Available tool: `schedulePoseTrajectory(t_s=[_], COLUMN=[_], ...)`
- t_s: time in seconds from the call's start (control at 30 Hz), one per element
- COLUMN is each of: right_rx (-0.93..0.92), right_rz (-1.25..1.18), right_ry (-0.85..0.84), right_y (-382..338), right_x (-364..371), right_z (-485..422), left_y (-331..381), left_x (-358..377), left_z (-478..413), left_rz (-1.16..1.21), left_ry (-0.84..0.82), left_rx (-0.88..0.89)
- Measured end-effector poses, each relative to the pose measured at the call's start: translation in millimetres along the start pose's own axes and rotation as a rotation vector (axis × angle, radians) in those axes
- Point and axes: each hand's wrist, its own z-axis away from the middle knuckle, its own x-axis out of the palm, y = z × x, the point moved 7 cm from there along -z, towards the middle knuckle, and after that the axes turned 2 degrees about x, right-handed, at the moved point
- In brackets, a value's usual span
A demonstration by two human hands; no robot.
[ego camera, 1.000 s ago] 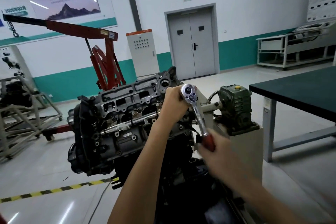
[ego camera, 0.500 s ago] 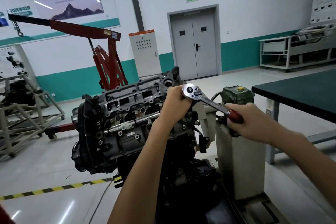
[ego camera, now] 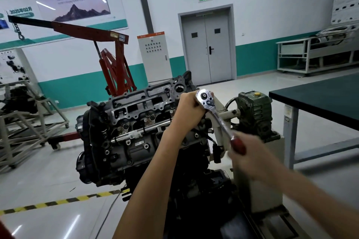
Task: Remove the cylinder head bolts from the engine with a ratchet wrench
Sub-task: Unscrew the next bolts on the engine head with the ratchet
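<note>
Engine (ego camera: 126,122) sits on its stand (ego camera: 258,190) with the cylinder head tipped toward the person, presumably for straight access. The bolt being worked is hidden behind the left hand (ego camera: 189,109). That hand is curled tight round the drive end just under the ratchet (ego camera: 215,116) head, evidently to steady the socket. The right hand (ego camera: 250,153), blurred, is wrapped round the red handle at its far end, judged for leverage.

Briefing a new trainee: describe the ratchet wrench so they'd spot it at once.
Start at the grey metal engine mid-room. At its right end, near the green gearbox, the left hand and right hand hold the chrome ratchet wrench. Its round shiny head and dark red grip set it apart.
</note>
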Motion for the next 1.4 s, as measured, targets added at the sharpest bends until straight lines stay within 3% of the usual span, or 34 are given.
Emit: schedulePoseTrajectory(t_s=[0.1, 0.17, 0.37, 0.47, 0.63, 0.7, 0.77, 0.83, 0.97, 1.07, 1.27, 1.33, 1.4], right_rx=[-0.13, -0.099, 0.185, 0.179, -0.005, -0.088, -0.1, -0.03, 0.124, 0.168, -0.04, -0.121, -0.133], right_rz=[0.263, 0.237, -0.408, -0.525, 0.025, 0.248, 0.323, 0.198, -0.227, -0.485, 0.123, 0.324, 0.352], right_ry=[-0.027, 0.007, 0.271, 0.209, -0.005, -0.015, 0.011, 0.035, 0.261, 0.208, -0.053, -0.059, -0.023], right_y=[-4, -1, -14, -27, -5, -6, -6, -4, -17, -29, -6, -11, -11], right_x=[-45, -39, 65, 84, -7, -40, -44, -19, 46, 82, -14, -43, -46], right_z=[-18, -15, 22, 19, 3, -11, -16, -5, 20, 19, -5, -18, -20], left_y=[1, -1, -4, -5, -2, -3, -7, -9, -7, -6, -4, -4, -5], left_x=[2, 3, 2, 0, 4, 6, 1, -3, -3, -3, -2, -1, -1], left_z=[-1, 0, 1, 1, -1, -3, -1, 2, 3, 3, 1, 1, 2], left_rz=[-0.018, -0.022, -0.029, 0.006, -0.015, -0.015, 0.016, 0.04, 0.059, 0.064, 0.021, 0.011, 0.019], left_ry=[-0.012, -0.005, 0.046, 0.036, -0.009, -0.028, 0.007, 0.037, 0.065, 0.065, -0.005, -0.025, -0.002], left_rx=[0.01, 0.002, 0.021, 0.007, -0.01, -0.012, -0.018, -0.025, -0.018, -0.02, -0.023, -0.016, -0.019])
